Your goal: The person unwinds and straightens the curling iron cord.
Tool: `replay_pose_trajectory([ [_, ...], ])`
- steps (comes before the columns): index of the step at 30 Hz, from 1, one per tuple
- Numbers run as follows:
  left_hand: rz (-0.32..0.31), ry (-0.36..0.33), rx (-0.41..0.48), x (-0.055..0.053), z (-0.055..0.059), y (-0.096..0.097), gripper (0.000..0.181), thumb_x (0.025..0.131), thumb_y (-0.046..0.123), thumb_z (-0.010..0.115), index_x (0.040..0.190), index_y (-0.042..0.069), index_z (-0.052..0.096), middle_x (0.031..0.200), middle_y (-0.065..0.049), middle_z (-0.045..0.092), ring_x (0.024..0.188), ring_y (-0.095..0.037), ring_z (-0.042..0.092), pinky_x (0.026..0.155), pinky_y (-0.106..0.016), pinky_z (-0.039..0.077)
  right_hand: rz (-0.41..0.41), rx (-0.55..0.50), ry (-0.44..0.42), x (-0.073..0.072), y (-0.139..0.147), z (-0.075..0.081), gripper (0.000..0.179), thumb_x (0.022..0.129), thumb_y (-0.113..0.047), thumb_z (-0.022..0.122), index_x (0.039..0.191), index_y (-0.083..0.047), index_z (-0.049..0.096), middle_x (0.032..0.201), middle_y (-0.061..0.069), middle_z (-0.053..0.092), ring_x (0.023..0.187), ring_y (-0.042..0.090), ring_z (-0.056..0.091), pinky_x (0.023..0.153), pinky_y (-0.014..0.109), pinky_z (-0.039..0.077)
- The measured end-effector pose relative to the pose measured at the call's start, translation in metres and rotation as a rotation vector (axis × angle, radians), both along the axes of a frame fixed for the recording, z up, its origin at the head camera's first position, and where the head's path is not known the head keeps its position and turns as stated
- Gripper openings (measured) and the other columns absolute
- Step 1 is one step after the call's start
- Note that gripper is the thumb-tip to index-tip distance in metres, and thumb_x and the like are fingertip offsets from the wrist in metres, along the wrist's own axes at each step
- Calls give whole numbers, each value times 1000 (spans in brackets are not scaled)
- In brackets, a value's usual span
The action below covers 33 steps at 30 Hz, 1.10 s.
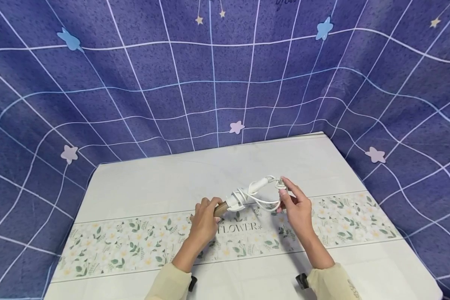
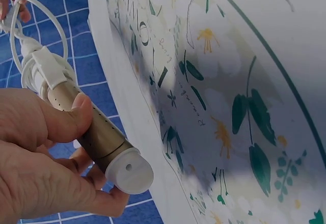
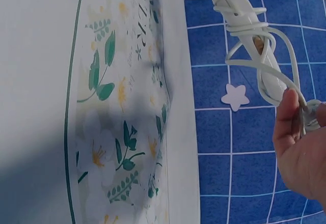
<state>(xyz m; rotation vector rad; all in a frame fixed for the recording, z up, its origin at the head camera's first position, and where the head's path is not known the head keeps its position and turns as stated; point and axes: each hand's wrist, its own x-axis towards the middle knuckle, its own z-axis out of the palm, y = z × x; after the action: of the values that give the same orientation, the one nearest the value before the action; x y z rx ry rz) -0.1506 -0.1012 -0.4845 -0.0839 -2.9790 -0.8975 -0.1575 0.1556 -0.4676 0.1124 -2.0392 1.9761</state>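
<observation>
A curling iron (image 1: 260, 184) with a white handle and a bronze barrel is held above the table, tilted with its handle end up to the right. My left hand (image 1: 203, 223) grips the barrel; the left wrist view shows small holes along the barrel (image 2: 97, 127) and a white end cap (image 2: 130, 170). White cord (image 3: 285, 35) is wound loosely round the handle and loops out to the right. There, my right hand (image 1: 299, 210) pinches the plug end (image 1: 281, 183) of the cord between thumb and fingers. The plug is partly hidden by the fingers.
Beneath both hands lies a white tabletop cover (image 1: 153, 179) with a floral band (image 1: 135, 246) and printed lettering. A blue curtain (image 1: 195, 96) with grid lines and stars hangs behind and along the sides.
</observation>
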Motion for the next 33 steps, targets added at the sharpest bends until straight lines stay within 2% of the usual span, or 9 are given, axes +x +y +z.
replay_pose_trajectory([
  [4,-1,3,-5,0,0,2,53,78,-3,72,121,25,57,101,-3,52,94,-23,46,88,-73,36,-32,12,0,4,-4,13,39,95,2,53,134,4,52,94,19,58,58,22,61,55,31,55],
  [10,-3,9,-15,-1,-1,3,53,79,-2,72,121,26,57,101,-3,51,93,-23,46,88,-73,36,-76,56,-58,8,-7,22,39,95,2,54,134,2,53,109,23,59,75,30,66,69,34,57],
  [15,-3,4,-14,-1,-1,3,53,78,-2,72,121,25,57,101,-3,51,93,-22,46,88,-75,34,-53,78,-94,7,-7,25,38,96,0,52,134,0,53,105,19,55,72,33,66,69,37,57],
  [18,-3,-3,-12,-1,-1,2,53,78,-2,72,121,24,57,102,-4,52,92,-23,46,87,-71,37,-3,106,-103,5,-6,26,37,98,0,50,135,0,52,107,20,55,73,37,65,68,39,57],
  [22,0,-20,-9,-2,-2,0,51,79,-1,71,122,23,57,103,-5,52,91,-23,45,83,-65,40,83,165,-107,3,-2,22,36,100,-2,45,136,-4,48,114,21,54,79,41,64,69,37,57],
  [26,6,-31,-12,-3,-2,0,51,79,0,71,122,23,57,102,-5,52,90,-22,45,80,-58,42,133,212,-84,-4,3,6,33,102,-10,44,134,-7,47,119,17,53,82,39,65,68,33,57],
  [29,6,-29,-10,-3,-2,0,51,79,-1,71,122,22,58,102,-5,51,91,-23,45,81,-61,42,150,227,-61,-7,6,-3,32,102,-15,44,133,-8,47,121,16,52,84,38,66,68,31,57],
  [33,8,-22,-4,-3,-3,0,51,79,-2,71,122,22,58,102,-4,51,91,-23,45,83,-65,40,152,247,-60,-6,7,-4,31,102,-15,45,132,-6,47,119,14,52,85,37,66,67,33,57],
])
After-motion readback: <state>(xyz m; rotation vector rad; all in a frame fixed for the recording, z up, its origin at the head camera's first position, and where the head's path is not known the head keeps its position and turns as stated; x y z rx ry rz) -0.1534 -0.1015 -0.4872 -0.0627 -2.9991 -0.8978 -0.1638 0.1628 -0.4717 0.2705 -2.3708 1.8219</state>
